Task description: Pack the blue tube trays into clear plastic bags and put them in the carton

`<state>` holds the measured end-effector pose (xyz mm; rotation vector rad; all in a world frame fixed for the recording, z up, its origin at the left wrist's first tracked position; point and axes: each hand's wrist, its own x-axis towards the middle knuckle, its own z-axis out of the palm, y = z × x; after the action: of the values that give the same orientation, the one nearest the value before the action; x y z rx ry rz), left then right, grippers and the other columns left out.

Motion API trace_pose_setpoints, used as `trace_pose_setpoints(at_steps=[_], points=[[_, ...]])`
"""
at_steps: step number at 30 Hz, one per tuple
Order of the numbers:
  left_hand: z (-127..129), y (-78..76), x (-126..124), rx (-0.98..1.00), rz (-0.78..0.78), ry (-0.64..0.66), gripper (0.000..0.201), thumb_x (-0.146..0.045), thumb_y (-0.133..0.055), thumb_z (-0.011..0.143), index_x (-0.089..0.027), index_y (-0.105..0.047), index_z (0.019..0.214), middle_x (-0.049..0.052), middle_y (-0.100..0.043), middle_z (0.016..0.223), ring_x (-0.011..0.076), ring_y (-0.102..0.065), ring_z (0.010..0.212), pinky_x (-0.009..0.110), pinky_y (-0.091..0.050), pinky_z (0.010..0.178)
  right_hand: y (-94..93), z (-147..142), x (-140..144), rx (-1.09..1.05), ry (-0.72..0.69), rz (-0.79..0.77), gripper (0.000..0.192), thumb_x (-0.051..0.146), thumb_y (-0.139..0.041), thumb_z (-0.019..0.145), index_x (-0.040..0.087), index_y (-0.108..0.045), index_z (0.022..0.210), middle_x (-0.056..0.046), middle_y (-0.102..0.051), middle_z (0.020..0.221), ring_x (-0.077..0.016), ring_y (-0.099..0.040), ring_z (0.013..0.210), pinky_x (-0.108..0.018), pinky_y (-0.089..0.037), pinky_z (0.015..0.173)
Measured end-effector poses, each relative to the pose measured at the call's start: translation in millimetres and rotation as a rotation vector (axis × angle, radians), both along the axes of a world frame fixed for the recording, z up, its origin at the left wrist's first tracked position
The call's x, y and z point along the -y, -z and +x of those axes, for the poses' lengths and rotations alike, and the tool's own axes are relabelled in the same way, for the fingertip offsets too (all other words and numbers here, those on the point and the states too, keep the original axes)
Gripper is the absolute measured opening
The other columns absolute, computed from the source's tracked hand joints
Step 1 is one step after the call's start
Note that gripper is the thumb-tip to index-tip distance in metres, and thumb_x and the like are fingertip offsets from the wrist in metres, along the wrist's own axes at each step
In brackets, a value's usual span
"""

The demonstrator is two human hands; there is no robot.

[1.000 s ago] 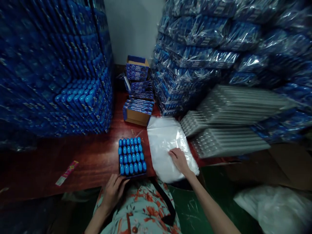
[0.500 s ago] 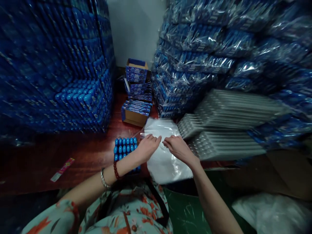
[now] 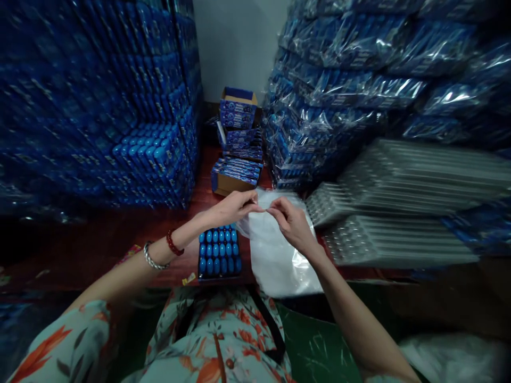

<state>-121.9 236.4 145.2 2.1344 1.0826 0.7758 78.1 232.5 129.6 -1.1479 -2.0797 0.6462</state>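
Note:
Both hands meet over a stack of clear plastic bags (image 3: 275, 260) lying flat at the table's front. My left hand (image 3: 237, 206) is closed in a pinch on a thin plastic bag; a loose clear flap of it hangs below the fingers. My right hand (image 3: 292, 222) pinches at the same bag's edge, its fingertips almost touching the left ones. Under and beside my left forearm sits a display box of blue egg-shaped items (image 3: 219, 250) in rows, partly covered by that arm.
Tall stacks of blue packs (image 3: 151, 154) rise on the left, and plastic-wrapped packs (image 3: 331, 101) on the right. Grey moulded trays (image 3: 399, 239) lie right of the bags. Open cardboard boxes (image 3: 235, 183) stand at the back middle. A yellow scrap (image 3: 189, 279) lies near the front edge.
My hands have moved forward and closer together, fingertips now nearly meeting. A clear flap shows beneath my left hand. The view has shifted left, and the blue items are less covered.

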Motion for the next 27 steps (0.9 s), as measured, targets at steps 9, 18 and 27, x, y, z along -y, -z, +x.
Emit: trace_pose_setpoints(at_steps=[9,18,27], points=[[-54.1,-31.8,27.7,-0.522,0.161,-0.043,0.030,-0.021,-0.054,0.083,-0.019,-0.055,0.112,-0.002,-0.063,0.072,0.0110,-0.057,0.061,0.019,-0.036,0.056,-35.9,-30.0,-7.9,0.443,-0.224,-0.038,0.019,0.033,-0.057,0.084,0.018,-0.067,0.077,0.002,-0.055,0.058,-0.0097,-0.044,0.055,-0.023,-0.021,0.053],[-98.1,-51.9,42.3,-0.751,0.165,-0.213,0.027,-0.026,-0.045,0.090,-0.015,-0.068,0.081,0.004,-0.068,0.074,0.0135,-0.062,0.067,0.021,-0.042,0.062,-46.7,-45.5,-6.2,0.840,0.040,0.120,0.022,0.035,-0.050,0.086,0.024,-0.069,0.085,-0.006,-0.065,0.072,-0.0189,-0.057,0.065,-0.025,-0.025,0.052],[-114.7,-54.2,56.6,-0.714,0.422,-0.903,0.029,-0.032,-0.040,0.093,-0.013,-0.062,0.095,0.006,-0.065,0.084,0.0189,-0.062,0.085,0.031,-0.045,0.076,-30.6,-76.3,-35.8,0.128,0.157,0.489,0.032,0.029,-0.033,0.093,0.019,-0.051,0.116,-0.008,-0.063,0.103,-0.0184,-0.059,0.087,-0.028,-0.042,0.072]])
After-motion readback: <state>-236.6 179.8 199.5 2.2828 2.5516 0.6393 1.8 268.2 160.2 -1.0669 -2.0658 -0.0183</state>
